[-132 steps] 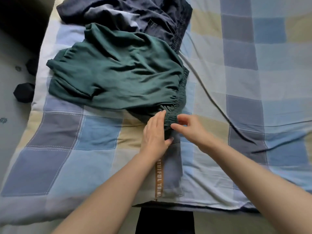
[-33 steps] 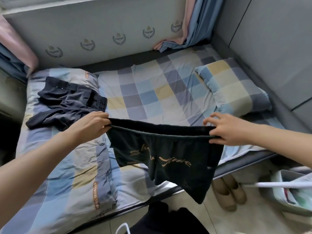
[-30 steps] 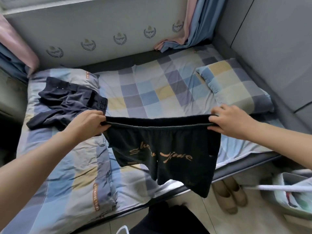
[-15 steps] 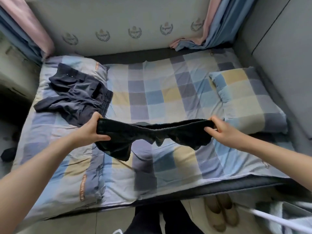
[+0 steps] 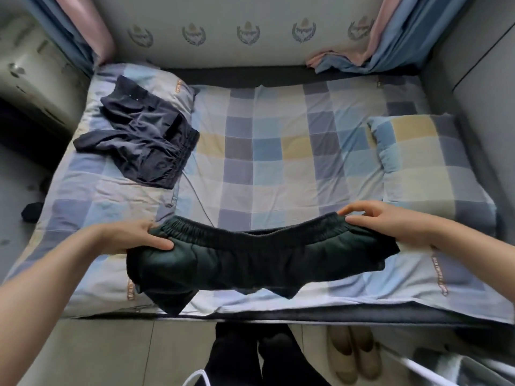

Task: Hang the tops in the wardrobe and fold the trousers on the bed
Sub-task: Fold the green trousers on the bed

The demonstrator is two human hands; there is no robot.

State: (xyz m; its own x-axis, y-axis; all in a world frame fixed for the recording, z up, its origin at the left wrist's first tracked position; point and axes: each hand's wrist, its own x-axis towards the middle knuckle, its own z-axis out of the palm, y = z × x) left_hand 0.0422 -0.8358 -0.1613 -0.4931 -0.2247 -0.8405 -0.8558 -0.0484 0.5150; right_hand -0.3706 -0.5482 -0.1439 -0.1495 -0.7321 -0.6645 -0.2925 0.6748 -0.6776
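Left arm: bare, reaching in from the lower left, stretched forward and slightly inward.
Left hand [image 5: 133, 237]: fingers curled, thumb lying along the top, pinching the left end of the dark shorts [image 5: 250, 263] at the waistband.
Right arm: bare, coming in from the right edge, angled toward the middle.
Right hand [image 5: 381, 221]: knuckles up, fingers bent, pinching the right end of the same waistband.
Spacing: hands well apart, roughly level.
Legs: dark-clad, visible below at the bottom centre.

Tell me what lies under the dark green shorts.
The checked bedsheet shows all round the dark green shorts, whose left leg overhangs the bed edge. Whatever the cloth covers is hidden.
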